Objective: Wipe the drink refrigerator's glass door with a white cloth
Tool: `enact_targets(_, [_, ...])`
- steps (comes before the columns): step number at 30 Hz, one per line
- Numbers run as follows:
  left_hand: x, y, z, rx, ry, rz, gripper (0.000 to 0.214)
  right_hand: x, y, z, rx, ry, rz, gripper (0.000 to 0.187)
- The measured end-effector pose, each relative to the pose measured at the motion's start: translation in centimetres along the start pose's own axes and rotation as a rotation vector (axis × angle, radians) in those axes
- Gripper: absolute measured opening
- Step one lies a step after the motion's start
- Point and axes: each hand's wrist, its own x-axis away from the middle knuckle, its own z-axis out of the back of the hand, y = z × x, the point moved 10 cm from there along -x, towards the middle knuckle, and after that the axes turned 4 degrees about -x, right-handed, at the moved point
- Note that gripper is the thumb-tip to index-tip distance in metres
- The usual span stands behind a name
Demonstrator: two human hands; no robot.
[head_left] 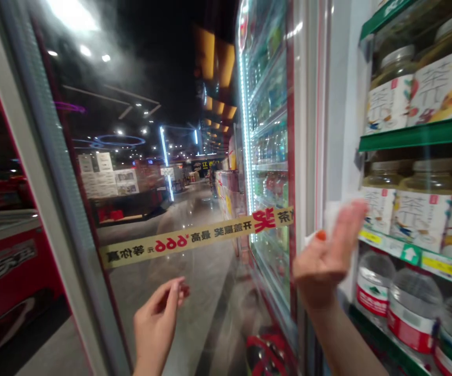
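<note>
We locate the left hand (157,310) in front of the glass door (189,193), below its yellow strip (206,236); its fingers bend toward the thumb, and we cannot tell whether they pinch anything. We locate the right hand (328,256), blurred, near the bottles (421,214); a white item (332,212) shows at its fingers, grip unclear

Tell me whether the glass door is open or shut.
Open. The glass door stands swung out, the lettering on its beige strip reads backwards, and the bottles at right show without glass before them.
</note>
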Motion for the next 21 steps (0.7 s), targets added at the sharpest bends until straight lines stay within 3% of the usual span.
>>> enact_targets(2, [-0.1, 5.3, 2.2, -0.267, 0.315, -0.456, 0.038, 0.6, -1.3, -4.3, 0.142, -0.191, 0.255, 0.080])
enact_targets(3, [0.2, 7.4, 2.3, -0.388, 0.418, -0.643, 0.041, 1.9, -1.6, -6.5, 0.182, -0.292, 0.332, 0.085])
enact_targets(5, [-0.2, 9.6, 1.0, -0.604, 0.485, -0.854, 0.062, 5.2, -1.9, -9.7, 0.207, -0.474, 0.408, 0.102])
enact_targets(7, [-1.3, 10.2, -0.5, -0.737, 0.468, -0.917, 0.077, 7.7, -2.2, -10.9, 0.203, -0.576, 0.481, 0.113])
enact_targets(9, [-1.9, 10.1, -1.3, -0.780, 0.448, -0.926, 0.081, 7.3, -1.9, -10.8, 0.191, -0.606, 0.491, 0.108])
enact_targets(11, [-2.1, 9.7, -1.7, -0.777, 0.446, -0.915, 0.082, 3.4, -0.6, -10.2, 0.183, -0.523, 0.389, 0.090])
enact_targets(13, [-2.3, 9.2, -2.0, -0.773, 0.445, -0.911, 0.082, -1.7, 0.6, -9.7, 0.180, -0.362, 0.246, 0.073])
enact_targets(16, [-2.6, 8.8, -1.9, -0.763, 0.447, -0.927, 0.084, -5.6, 0.4, -10.7, 0.221, -0.213, 0.182, 0.073])
enact_targets(18, [-3.0, 9.1, -1.4, -0.746, 0.457, -0.942, 0.086, -4.1, -0.8, -12.4, 0.270, -0.288, 0.279, 0.082])
enact_targets(21, [-4.0, 10.5, -1.0, -0.707, 0.427, -1.012, 0.091, 1.7, -1.6, -13.8, 0.261, -0.567, 0.532, 0.095])
